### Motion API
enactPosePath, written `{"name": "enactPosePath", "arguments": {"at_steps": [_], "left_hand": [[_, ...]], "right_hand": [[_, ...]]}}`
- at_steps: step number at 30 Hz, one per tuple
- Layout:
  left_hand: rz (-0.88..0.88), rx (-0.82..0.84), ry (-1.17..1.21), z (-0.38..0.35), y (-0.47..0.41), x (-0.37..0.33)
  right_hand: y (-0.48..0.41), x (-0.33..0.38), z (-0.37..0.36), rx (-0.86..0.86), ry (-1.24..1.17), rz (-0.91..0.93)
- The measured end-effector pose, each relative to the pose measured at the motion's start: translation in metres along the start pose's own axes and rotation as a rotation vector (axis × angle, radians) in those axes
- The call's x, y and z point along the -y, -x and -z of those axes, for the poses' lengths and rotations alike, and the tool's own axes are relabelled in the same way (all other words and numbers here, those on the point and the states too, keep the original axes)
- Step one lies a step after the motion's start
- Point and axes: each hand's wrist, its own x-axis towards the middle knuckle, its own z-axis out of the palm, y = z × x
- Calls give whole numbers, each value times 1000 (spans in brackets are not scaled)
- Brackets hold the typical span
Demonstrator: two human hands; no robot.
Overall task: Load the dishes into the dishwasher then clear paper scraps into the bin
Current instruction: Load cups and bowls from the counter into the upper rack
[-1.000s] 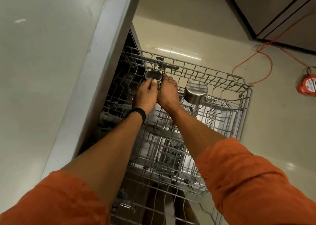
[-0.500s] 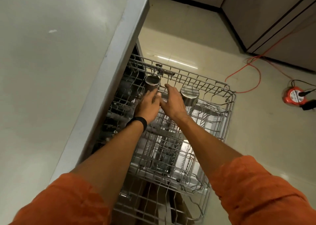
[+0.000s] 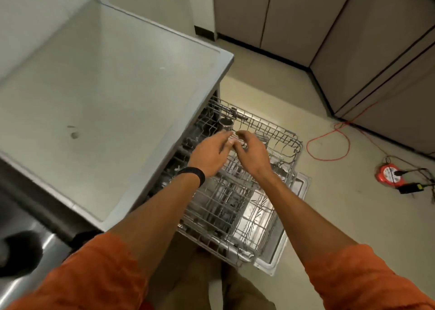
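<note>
Both hands have pulled back off the cups. Left hand and right hand hover over the rack, fingers relaxed, holding nothing. Steel cup stands vertical at 12 o'clock, nearest the left hand.

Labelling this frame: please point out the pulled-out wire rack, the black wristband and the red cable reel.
wire rack (image 3: 275, 127): head view, its far wall.
black wristband (image 3: 194, 174): head view, the band's outer face.
red cable reel (image 3: 388, 176): head view, its round face.
</note>
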Motion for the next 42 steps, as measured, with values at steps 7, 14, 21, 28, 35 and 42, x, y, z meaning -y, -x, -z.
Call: {"name": "enactPosePath", "arguments": {"at_steps": [7,14,21,28,35,42], "left_hand": [[-56,-161,-102,67,68,-12],[74,-399,-155,141,142,20],[199,-572,-190,200,235,78],[261,-711,-187,233,328,141],[364,-780,-147,236,411,203],[465,-722,-84,225,457,245]], "right_hand": [[40,79,8,-48,-12,211],[63,160,-27,81,-13,403],[102,235,-99,181,15,590],[156,293,-175,292,62,720],[205,323,-246,427,115,750],[239,329,-294,538,388,887]]}}
